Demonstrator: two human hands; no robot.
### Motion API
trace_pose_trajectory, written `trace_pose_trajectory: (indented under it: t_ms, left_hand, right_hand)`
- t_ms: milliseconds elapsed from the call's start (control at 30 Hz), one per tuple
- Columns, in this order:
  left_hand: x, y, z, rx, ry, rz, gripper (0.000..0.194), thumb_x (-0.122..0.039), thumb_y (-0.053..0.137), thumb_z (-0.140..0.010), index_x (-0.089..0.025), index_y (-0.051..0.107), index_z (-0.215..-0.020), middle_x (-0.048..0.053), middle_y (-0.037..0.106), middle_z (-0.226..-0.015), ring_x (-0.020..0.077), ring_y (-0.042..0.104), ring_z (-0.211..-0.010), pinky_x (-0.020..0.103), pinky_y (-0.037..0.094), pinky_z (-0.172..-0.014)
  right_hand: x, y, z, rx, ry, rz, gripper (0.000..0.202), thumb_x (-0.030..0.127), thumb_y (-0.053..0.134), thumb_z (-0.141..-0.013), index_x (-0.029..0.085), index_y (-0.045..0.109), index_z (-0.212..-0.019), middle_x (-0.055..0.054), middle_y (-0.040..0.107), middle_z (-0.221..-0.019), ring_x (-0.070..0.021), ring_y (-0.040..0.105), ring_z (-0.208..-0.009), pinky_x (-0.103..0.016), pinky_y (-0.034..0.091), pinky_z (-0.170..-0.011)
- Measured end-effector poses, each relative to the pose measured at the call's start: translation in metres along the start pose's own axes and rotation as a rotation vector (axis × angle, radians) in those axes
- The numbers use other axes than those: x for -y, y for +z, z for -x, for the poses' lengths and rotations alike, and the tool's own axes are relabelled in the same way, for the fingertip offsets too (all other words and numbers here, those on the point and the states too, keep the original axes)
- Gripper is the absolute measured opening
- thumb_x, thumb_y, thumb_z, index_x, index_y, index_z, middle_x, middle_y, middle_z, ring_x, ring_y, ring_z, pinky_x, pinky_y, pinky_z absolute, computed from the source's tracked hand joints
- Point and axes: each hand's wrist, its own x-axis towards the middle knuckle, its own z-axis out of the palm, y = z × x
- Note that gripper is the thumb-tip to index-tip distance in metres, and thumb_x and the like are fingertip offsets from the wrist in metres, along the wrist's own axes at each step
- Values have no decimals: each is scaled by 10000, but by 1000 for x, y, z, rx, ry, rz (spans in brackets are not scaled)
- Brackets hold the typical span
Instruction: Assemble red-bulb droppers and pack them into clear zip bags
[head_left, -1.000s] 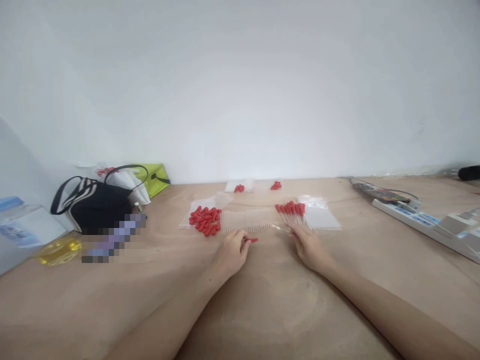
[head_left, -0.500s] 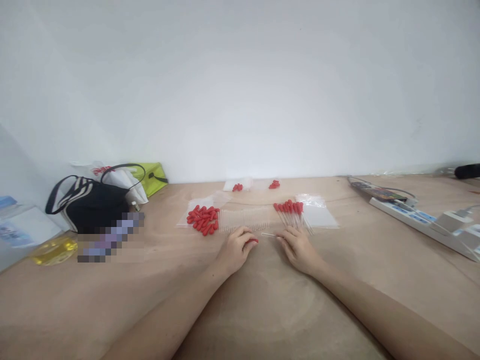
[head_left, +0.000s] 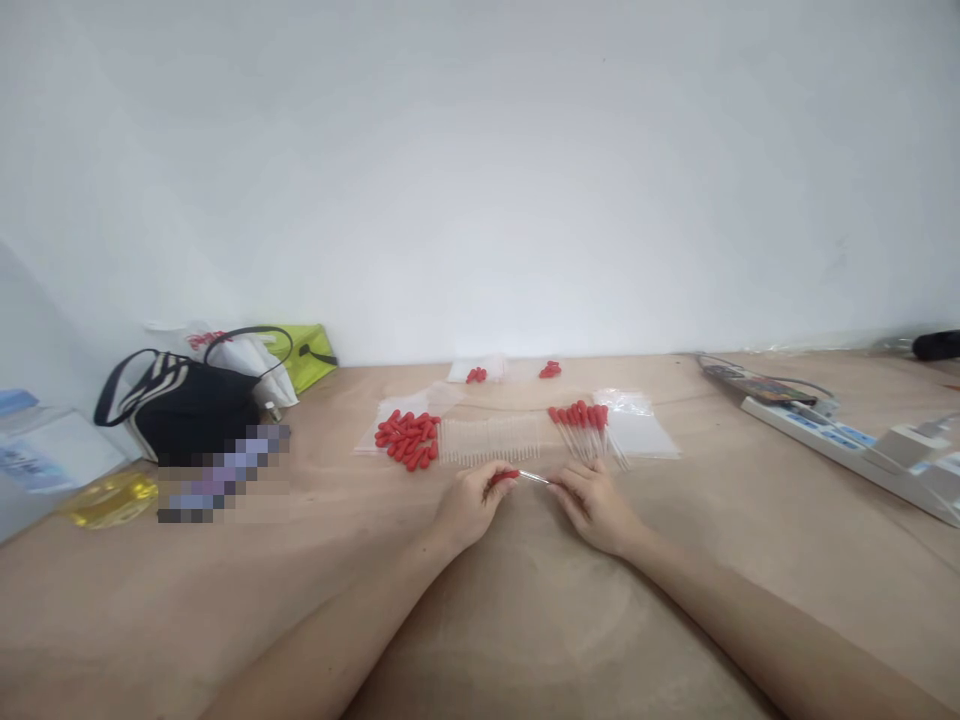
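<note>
My left hand (head_left: 471, 503) pinches a red rubber bulb (head_left: 507, 475), its open end facing right. Between thumb and fingers my right hand (head_left: 596, 505) holds a thin clear tube (head_left: 534, 477), whose left end meets the bulb's mouth. Behind my left hand a row of clear tubes (head_left: 487, 438) lies side by side. A pile of red bulbs (head_left: 409, 438) rests on a clear bag to the left of that row. Just beyond my right hand are several tubes with red bulbs on them (head_left: 585, 418).
Clear plastic bags (head_left: 641, 425) lie right of the bulbed tubes. Two small groups of red pieces (head_left: 476, 375) sit near the wall. A white power strip (head_left: 847, 455) and phone (head_left: 772, 388) are at right. At left stand a black bag (head_left: 199, 410) and a yellow-liquid container (head_left: 112, 500).
The bulb and the tube, apart before, now touch end to end. My right hand has shifted slightly left and towards me, and the tube tilts more.
</note>
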Motion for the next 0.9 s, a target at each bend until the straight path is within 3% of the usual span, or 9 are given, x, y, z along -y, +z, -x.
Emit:
trace_pose_trajectory:
  t_ms: [133,300,567,900]
  left_hand:
    - [-1,-2,1,22,27,11,159,-255,462,-816,-170,593,-849,-8,617,-672,115,568,-600,206,449,-575]
    - [-3,-6,2,111,126,-3,165,-223,459,-819,-171,615,-808,12,630,-736,119,566,-656,211,441,-603]
    - [-5,-4,4,100,145,-47,156,-239,476,-812,-156,608,-807,15,622,-711,113,543,-620,205,418,-583]
    - [-6,-5,6,156,263,-102,142,-241,454,-820,-160,569,-837,36,616,-769,133,557,-704,227,429,-649]
  right_hand:
    - [-6,0,0,15,-28,-45,226,226,372,-865,216,587,-935,-11,603,-750,-115,535,-665,-286,306,-674]
    - [-11,-2,-1,66,-82,-47,234,226,387,-860,239,598,-961,-9,618,-763,-119,543,-683,-296,292,-696]
    - [-4,-5,-1,33,-109,88,239,191,388,-841,222,612,-918,-14,601,-714,-122,472,-622,-298,225,-662]
    - [6,0,1,60,-74,41,249,196,352,-853,201,599,-816,-4,583,-670,-104,464,-584,-275,207,-628]
